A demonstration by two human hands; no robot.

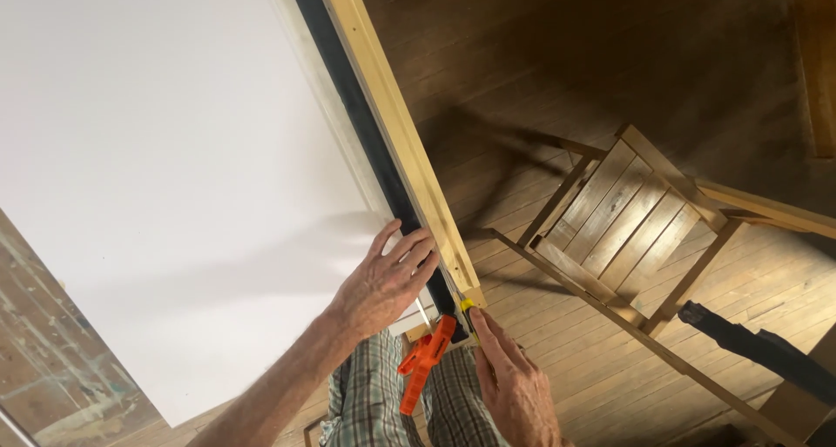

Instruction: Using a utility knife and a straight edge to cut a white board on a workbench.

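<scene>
Left hand (387,282) flat on white panel (174,168)

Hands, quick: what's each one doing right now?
Left hand: open, fingers spread, pressing flat on the white panel beside the wooden strip.
Right hand: closed on a small yellow-tipped tool at the strip's end, near the orange clamp.

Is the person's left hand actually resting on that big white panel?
Touching. The head view shows the left hand lying flat on the white panel near its dark edge strip, fingers spread on the surface with no gap visible.
</scene>
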